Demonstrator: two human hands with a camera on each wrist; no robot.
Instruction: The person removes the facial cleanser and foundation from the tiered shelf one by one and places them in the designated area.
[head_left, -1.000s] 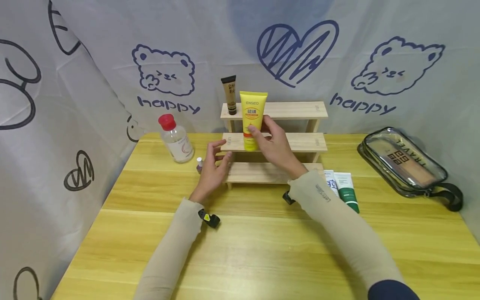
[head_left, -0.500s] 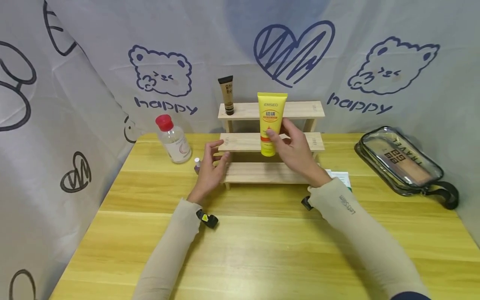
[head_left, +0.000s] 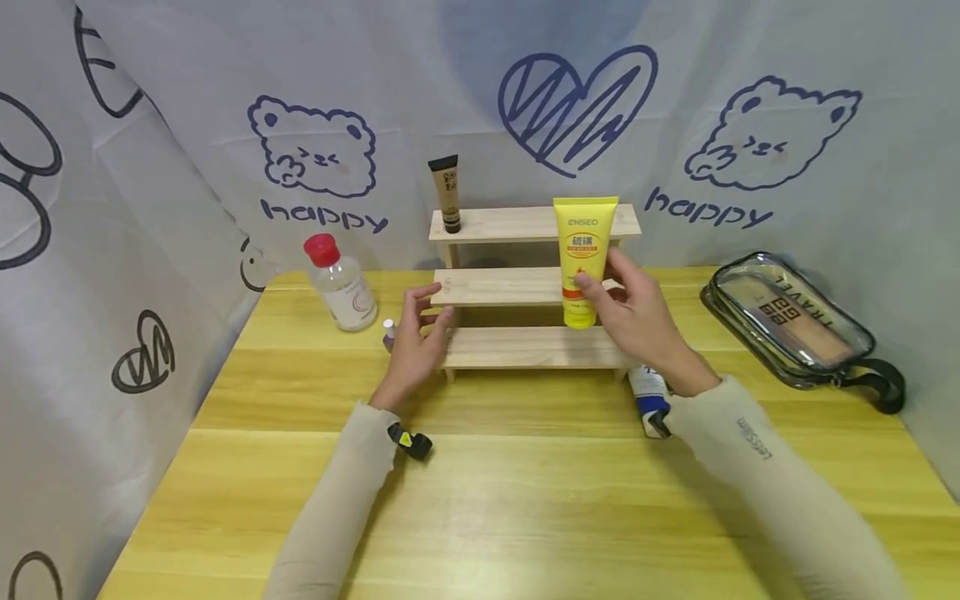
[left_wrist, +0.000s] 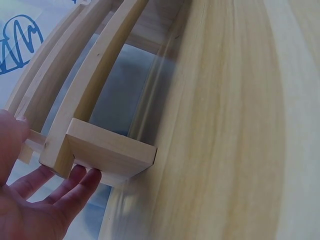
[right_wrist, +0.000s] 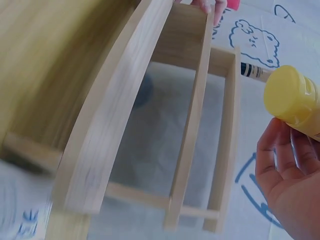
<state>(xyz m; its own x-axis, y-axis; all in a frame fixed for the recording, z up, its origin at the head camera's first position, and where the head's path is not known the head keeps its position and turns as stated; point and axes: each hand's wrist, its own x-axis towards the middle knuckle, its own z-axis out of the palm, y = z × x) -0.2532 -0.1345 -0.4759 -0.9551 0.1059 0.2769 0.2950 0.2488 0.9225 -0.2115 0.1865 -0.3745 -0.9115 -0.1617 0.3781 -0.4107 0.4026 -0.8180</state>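
Observation:
My right hand (head_left: 641, 312) pinches a yellow squeeze tube (head_left: 585, 258) upright, thumb on its printed front. In the head view the tube overlaps the right part of a three-step wooden display rack (head_left: 517, 346). The right wrist view shows the tube's round yellow cap (right_wrist: 281, 95) above the fingers. At the rack's left end, my left hand (head_left: 416, 337) touches the wood with fingertips extended; the left wrist view shows these fingers (left_wrist: 82, 187) against the end panel (left_wrist: 107, 150). A small tan tube with black ends (head_left: 447, 196) stands on the top step's left end.
A clear bottle with a red cap (head_left: 345, 292) stands left of the rack, near a small white-capped purple bottle (head_left: 388, 333). A white and blue tube (head_left: 648, 396) lies by the right forearm. A clear travel pouch (head_left: 791, 321) lies at right. Printed cloth hangs behind.
My right hand has carried the yellow tube to the right and slightly lower, from the rack's left part to its right. My left hand has stayed at the rack's left end.

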